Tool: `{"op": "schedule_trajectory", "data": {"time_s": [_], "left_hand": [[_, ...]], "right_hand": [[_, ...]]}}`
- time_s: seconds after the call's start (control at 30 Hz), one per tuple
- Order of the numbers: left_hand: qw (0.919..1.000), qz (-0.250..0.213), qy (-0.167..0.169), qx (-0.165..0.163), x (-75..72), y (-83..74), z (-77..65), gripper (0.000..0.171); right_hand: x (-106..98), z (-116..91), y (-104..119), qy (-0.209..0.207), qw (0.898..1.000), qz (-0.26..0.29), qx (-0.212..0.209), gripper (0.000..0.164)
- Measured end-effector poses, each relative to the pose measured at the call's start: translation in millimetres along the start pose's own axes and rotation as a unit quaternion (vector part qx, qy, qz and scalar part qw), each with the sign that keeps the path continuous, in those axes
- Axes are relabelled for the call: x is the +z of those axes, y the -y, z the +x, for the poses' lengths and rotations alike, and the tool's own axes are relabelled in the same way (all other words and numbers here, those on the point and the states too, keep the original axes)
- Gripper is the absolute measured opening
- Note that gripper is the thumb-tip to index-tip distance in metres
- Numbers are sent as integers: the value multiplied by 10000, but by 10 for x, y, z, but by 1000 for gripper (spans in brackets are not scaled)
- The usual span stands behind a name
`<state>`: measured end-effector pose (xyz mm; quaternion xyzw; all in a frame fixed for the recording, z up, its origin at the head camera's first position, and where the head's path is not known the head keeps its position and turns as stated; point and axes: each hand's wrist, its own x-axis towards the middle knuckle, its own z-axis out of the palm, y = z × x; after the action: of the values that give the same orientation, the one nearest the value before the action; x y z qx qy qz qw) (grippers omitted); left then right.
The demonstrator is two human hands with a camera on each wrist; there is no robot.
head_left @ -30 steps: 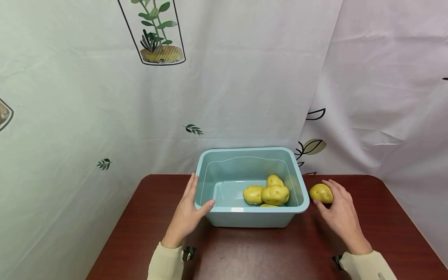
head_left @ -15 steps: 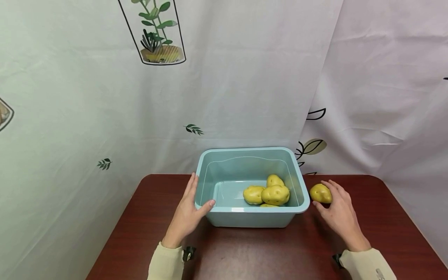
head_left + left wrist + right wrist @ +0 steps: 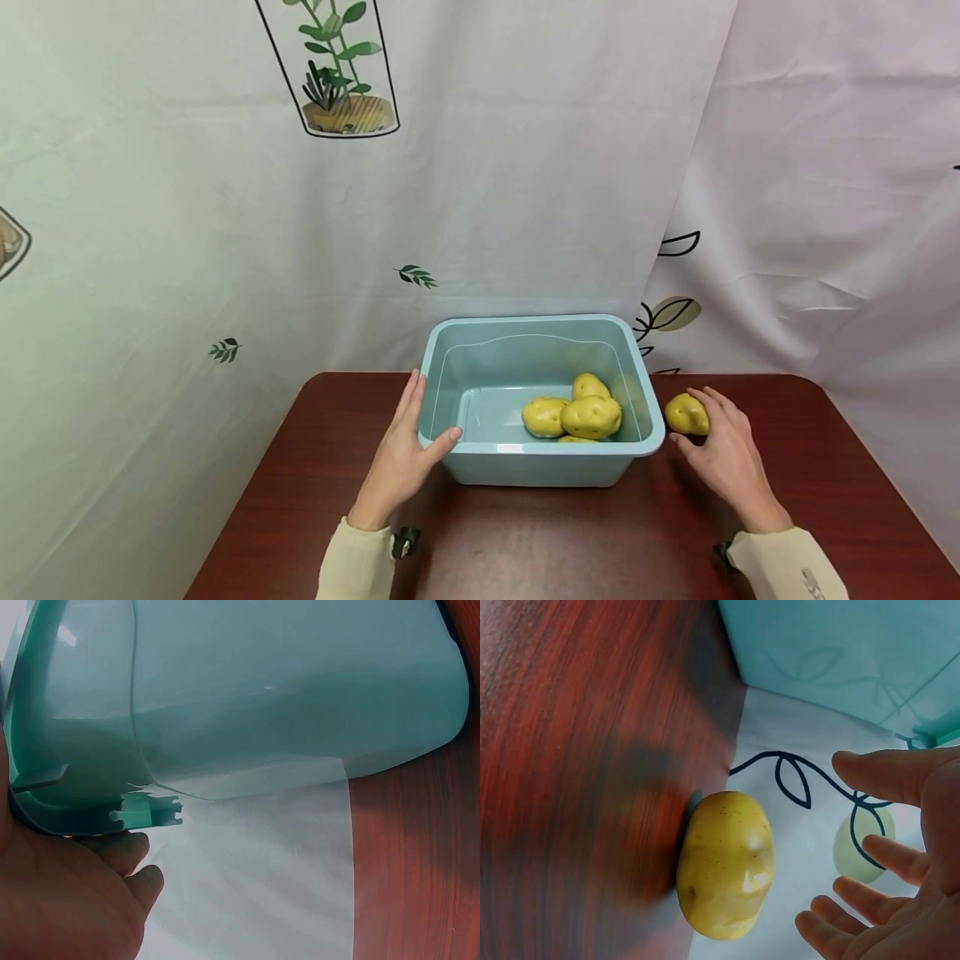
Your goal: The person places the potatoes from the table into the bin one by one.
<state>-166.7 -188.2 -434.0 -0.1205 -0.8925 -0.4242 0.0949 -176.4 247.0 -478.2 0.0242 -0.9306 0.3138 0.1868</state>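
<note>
A light blue plastic tub (image 3: 540, 471) stands on the table with several yellow potatoes (image 3: 591, 417) heaped toward its right side. At the tub's left front corner is my left hand (image 3: 401, 462), fingers extended along the outside of the rim and thumb over the front edge. The left wrist view has that hand (image 3: 67, 900) just under the rim. A single potato (image 3: 686, 415) lies on the table to the right of the tub. My right hand (image 3: 727, 454) hovers over it, fingers spread; in the right wrist view a gap separates the palm from this potato (image 3: 726, 866).
The dark red wooden table (image 3: 525, 542) has rounded back corners. Behind it hangs a pale cloth (image 3: 525, 208) printed with plants, close to the tub's back side.
My right hand has edged slightly left, covering a little more of the single potato. The left hand and the tub stay where they were.
</note>
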Motion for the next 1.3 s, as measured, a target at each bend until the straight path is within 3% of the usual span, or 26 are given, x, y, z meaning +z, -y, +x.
{"op": "schedule_trajectory", "data": {"time_s": [0.97,1.3], "left_hand": [[10000,24,5,-28,7,-13,8,99],[9999,23,2,-114,0,-19,8,99]], "right_hand": [[63,84,-207,354,9990,-134,255,72],[74,139,-295,430,9989,-113,158,73]]}}
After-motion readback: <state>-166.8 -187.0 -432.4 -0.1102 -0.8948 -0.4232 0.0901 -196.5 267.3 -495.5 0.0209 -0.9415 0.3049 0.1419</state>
